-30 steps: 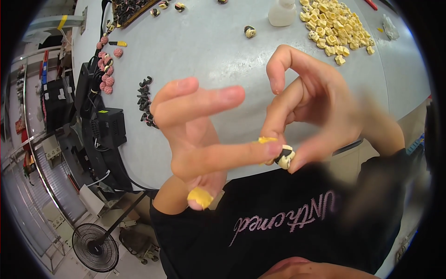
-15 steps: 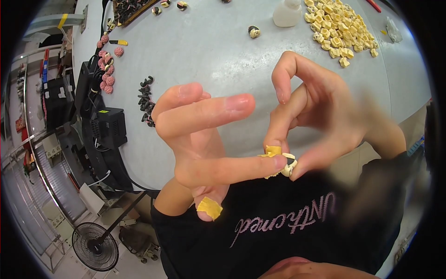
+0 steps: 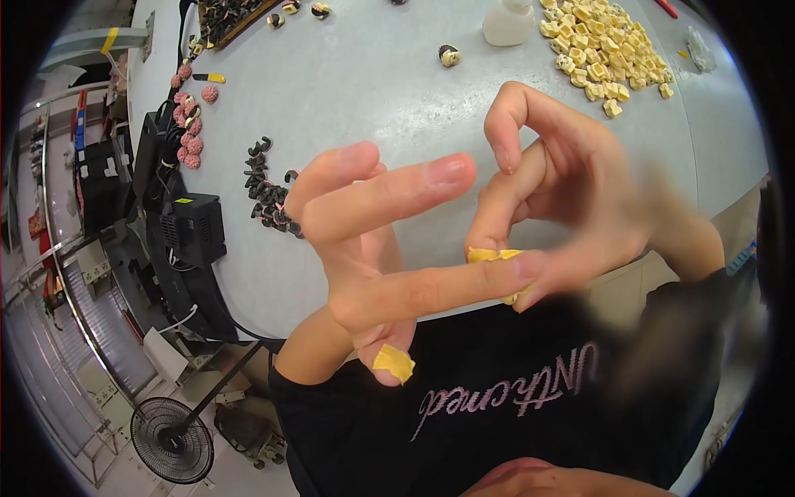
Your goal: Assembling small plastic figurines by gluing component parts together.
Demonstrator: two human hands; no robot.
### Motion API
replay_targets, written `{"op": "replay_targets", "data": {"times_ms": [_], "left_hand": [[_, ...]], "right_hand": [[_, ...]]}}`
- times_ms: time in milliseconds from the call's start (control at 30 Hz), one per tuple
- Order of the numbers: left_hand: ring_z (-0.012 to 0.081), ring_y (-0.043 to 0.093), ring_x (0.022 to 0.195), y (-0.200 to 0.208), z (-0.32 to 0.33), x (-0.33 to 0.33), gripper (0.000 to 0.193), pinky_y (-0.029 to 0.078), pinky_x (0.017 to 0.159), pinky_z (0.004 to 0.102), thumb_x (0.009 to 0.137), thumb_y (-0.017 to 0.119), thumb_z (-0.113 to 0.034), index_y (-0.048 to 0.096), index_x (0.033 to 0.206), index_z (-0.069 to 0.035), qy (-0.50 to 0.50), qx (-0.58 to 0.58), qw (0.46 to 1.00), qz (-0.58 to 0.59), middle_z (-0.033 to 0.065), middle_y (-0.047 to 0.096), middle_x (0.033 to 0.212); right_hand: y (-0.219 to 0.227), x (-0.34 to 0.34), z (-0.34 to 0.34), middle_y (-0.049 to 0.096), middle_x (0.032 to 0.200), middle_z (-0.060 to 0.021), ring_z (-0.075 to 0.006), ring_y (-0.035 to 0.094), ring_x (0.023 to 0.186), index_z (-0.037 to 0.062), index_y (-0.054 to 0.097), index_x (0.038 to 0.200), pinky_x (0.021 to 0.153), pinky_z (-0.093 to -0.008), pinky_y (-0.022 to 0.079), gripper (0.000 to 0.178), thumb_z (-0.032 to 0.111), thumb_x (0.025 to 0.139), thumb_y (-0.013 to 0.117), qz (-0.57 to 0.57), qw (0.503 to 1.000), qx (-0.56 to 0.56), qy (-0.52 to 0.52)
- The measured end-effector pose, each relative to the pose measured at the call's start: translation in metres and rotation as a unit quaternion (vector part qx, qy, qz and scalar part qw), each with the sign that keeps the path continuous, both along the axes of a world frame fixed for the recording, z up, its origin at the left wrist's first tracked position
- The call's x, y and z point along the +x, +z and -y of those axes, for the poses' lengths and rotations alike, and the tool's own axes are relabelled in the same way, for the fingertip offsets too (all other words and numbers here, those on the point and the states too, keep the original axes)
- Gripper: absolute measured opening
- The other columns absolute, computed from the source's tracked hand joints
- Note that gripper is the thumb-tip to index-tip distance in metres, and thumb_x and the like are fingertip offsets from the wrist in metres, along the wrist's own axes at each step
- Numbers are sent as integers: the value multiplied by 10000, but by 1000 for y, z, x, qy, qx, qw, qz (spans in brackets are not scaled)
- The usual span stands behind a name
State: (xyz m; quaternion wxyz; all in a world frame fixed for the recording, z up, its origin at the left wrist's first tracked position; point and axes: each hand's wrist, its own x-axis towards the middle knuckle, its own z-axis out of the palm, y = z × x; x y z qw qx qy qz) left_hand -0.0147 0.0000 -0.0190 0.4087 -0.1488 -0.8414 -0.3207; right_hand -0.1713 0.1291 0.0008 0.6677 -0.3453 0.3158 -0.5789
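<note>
My right hand (image 3: 571, 186) is closed in a pinch, thumb against finger, on a small cream-and-black moulded piece (image 3: 513, 300). Only a cream edge of that piece shows. A strip of yellow tape (image 3: 489, 253) wraps the pinching finger. My left hand (image 3: 356, 290) has its fingers spread, and its index finger stretches across in front of the piece, hiding most of it. Whether that fingertip touches the piece or my right thumb, I cannot tell. Yellow tape (image 3: 393, 363) also covers my left thumb, which stands apart from the piece.
Cream square pieces (image 3: 609, 54) lie heaped at the far right beside a white bottle (image 3: 507, 23). A cream-and-black piece (image 3: 449, 55) sits nearby. Black hook-shaped parts (image 3: 267, 195) and pink knobbly balls (image 3: 190, 142) lie on the left. A tray (image 3: 267, 10) stands far left.
My left hand has moved right, its index finger sliding across the piece and covering it. More of the black parts now show behind that hand. My right hand keeps its pinch.
</note>
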Motion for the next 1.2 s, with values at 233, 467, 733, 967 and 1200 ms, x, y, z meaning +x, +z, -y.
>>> {"op": "replay_targets", "data": {"times_ms": [233, 467, 733, 967, 1200], "left_hand": [[260, 400, 1056, 1, 6, -1, 680, 181, 998, 441, 863, 106, -493, 727, 788, -225, 21, -26, 999, -43, 225, 460, 1156], [258, 367, 1148, 5, 13, 5, 701, 230, 1006, 391, 912, 74, -478, 713, 730, -255, 30, -182, 983, -18, 182, 438, 1245], [224, 207, 1297, 9, 14, 18, 674, 249, 999, 420, 934, 111, -507, 705, 719, -273, 73, -174, 981, -44, 58, 339, 1367], [108, 221, 1197, 5, -13, 9, 584, 251, 897, 316, 936, 190, -544, 673, 822, -236, 183, -54, 979, -65, -165, 502, 1017], [251, 130, 1337, 9, 2, 22, 691, 240, 993, 461, 928, 127, -553, 705, 715, -240, 74, -157, 984, -36, 30, 282, 1403]], "right_hand": [[-1, -2, -1, 649, 865, -187, -202, 631, 796, 79, 257, 969, 774, -316, 505, 676, -64, 598, 803, 8, 1000, -19, 8], [2, 2, -2, 654, 882, -187, -214, 630, 849, 70, 263, 967, 830, -340, 478, 668, -69, 596, 801, -28, 998, 12, 46], [0, -1, -1, 660, 868, -165, -178, 619, 835, 69, 278, 964, 831, -330, 468, 659, -53, 596, 810, -5, 999, 29, 34], [-2, 5, -1, 658, 864, -170, -184, 615, 808, 73, 277, 958, 821, -325, 469, 634, -51, 616, 797, -19, 998, 20, 50], [-4, 4, -2, 657, 848, -175, -193, 617, 794, 68, 273, 953, 811, -321, 475, 623, -47, 626, 790, -10, 999, 10, 32]]}}
